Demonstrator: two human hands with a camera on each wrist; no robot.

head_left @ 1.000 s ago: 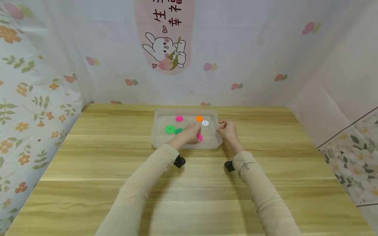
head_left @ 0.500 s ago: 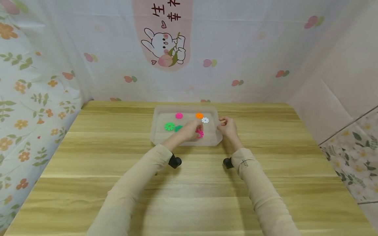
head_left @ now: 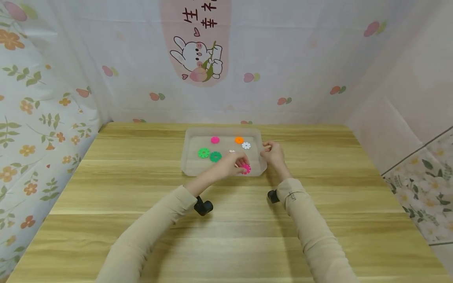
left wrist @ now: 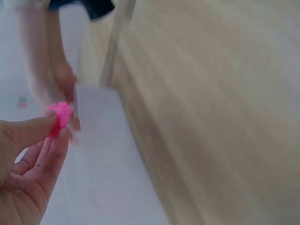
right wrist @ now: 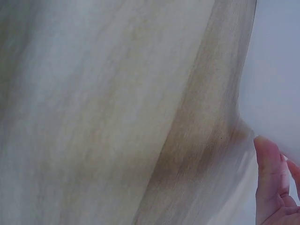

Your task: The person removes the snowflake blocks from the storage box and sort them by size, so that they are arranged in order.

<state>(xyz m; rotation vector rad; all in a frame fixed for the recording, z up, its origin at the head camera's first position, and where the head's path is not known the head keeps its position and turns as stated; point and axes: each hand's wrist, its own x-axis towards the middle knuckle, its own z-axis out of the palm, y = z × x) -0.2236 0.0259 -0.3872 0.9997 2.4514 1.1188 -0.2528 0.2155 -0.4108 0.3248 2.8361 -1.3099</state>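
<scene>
My left hand (head_left: 231,165) pinches a pink notched disc (head_left: 245,169) between thumb and fingertips, above the front right part of a translucent tray (head_left: 198,169). In the left wrist view the pink disc (left wrist: 61,116) shows at the fingertips of the left hand (left wrist: 28,164), beside the tray's wall (left wrist: 112,154). My right hand (head_left: 274,154) holds the tray's right edge; in the right wrist view the fingers (right wrist: 267,168) touch the tray's wall (right wrist: 272,70). Inside the tray lie a light green disc (head_left: 203,153), a dark green disc (head_left: 215,157) and a white disc (head_left: 246,145).
At the back of the tray are another pink disc (head_left: 215,140) and an orange disc (head_left: 239,140). A small white piece (head_left: 231,151) shows just behind my left hand. The tray stands on a wooden table (head_left: 233,236), with a printed curtain (head_left: 283,63) behind.
My left hand has lifted the pink disc and moved slightly right and toward the tray's front edge, uncovering the dark green disc. My right hand stays at the tray's right edge.
</scene>
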